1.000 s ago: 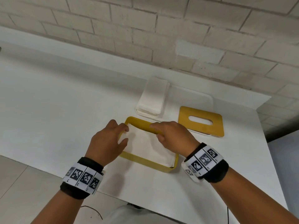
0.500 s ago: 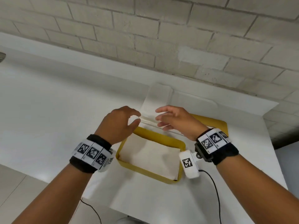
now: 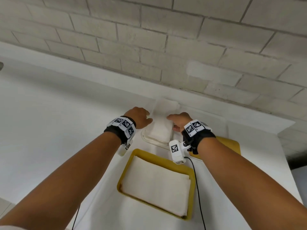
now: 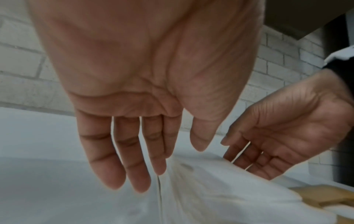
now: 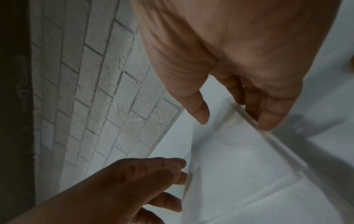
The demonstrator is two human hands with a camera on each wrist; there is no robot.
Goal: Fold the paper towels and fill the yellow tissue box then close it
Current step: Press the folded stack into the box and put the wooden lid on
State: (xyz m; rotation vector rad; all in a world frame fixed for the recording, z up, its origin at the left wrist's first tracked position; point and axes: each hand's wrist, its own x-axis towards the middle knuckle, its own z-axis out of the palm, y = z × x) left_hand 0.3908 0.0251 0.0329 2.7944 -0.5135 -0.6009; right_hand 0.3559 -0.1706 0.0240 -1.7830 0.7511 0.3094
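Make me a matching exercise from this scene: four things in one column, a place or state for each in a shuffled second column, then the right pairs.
Things:
1. yellow tissue box
2. yellow lid
3. stack of paper towels
4. left hand

Places or states:
A. partly hidden behind the right forearm
B. between both hands, near the wall
C. open, a folded towel inside
D. fingers straight at the stack's left edge

Pairs: 1-C, 2-A, 3-B, 4-D

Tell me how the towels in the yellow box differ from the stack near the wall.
The towels in the yellow box lie flat inside its yellow rim, untouched; the stack near the wall sits on the white table, with the left hand and right hand at its sides. Boxed towels lie nearer the person. Both are white and folded.
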